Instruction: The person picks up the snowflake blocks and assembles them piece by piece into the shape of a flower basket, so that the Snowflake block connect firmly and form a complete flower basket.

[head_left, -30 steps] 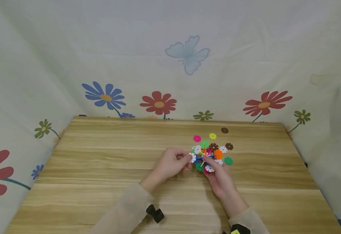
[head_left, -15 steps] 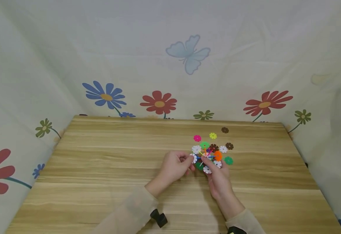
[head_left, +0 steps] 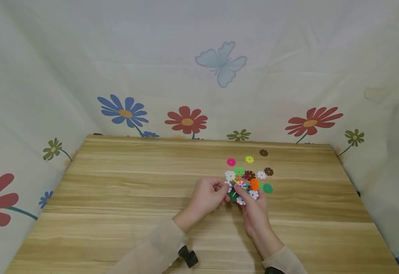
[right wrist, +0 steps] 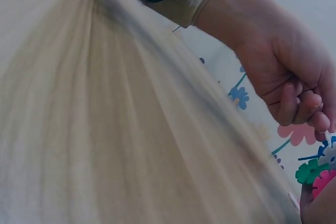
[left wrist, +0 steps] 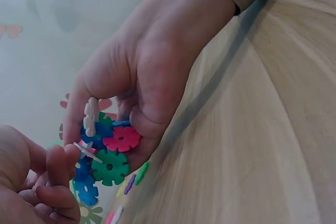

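Observation:
My left hand [head_left: 204,198] pinches a white notched snowflake disc [head_left: 227,187] at the left side of a joined cluster. From below and the right, my right hand [head_left: 258,213] grips that cluster, thumb on top near its centre. An orange disc [head_left: 254,185] stands on its right side. Seen from the left wrist, green [left wrist: 110,168], pink [left wrist: 122,139] and blue discs [left wrist: 87,190] interlock at several angles on its underside. The left fingertips in that view lie right at a white disc seen edge-on [left wrist: 88,151]. The right fingers hide part of the cluster.
Loose snowflake discs lie behind and right of the hands: a pink one [head_left: 231,162], a yellow one [head_left: 249,159], a green one [head_left: 267,188], and several brown and white ones. The wooden table [head_left: 124,182] meets a flower-printed curtain [head_left: 151,76] at its back edge.
My left hand has moved slightly right, and its fingers cover more of the white disc. The cluster in my right hand has turned a little, its orange disc now slightly lower. The loose discs stay put.

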Tool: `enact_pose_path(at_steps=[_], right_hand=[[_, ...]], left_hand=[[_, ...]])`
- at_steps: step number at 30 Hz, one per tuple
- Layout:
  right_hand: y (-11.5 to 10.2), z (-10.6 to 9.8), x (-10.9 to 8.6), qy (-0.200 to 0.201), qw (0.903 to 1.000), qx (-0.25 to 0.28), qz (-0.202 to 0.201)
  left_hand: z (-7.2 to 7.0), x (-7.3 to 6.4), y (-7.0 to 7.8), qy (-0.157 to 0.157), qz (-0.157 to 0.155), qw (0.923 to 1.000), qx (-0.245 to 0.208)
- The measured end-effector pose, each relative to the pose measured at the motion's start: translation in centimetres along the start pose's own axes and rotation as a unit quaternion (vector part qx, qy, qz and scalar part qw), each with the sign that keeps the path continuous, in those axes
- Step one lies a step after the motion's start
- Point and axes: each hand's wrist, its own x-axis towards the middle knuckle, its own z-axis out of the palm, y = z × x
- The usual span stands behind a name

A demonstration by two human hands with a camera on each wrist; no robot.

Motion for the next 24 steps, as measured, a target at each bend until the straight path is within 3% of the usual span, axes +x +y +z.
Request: enact_pose_path(at_steps=[5, 11, 18, 24], right_hand=[[-0.3, -0.2, 0.2, -0.002, 0.9996, 0.017, 0.02], [-1.3, -0.8, 0.7, -0.009, 0.9989, 0.036, 0.028], [-2.2, -1.7, 1.5, -0.051, 0.9975, 0.005, 0.049], [-2.1, -1.9, 1.7, -0.077, 0.9909, -0.074, 0.082]], left_hand=[[-0.1, 0.5, 0.2, -0.01, -0.002, 0.9999, 0.006], [-0.5, 1.3, 0.3, -0.024, 0.021, 0.9992, 0.024], [-1.7, 1.9, -0.2, -0.027, 0.011, 0.999, 0.035], [-2.4, 2.4, -0.7, -0.042, -0.004, 0.9984, 0.039]])
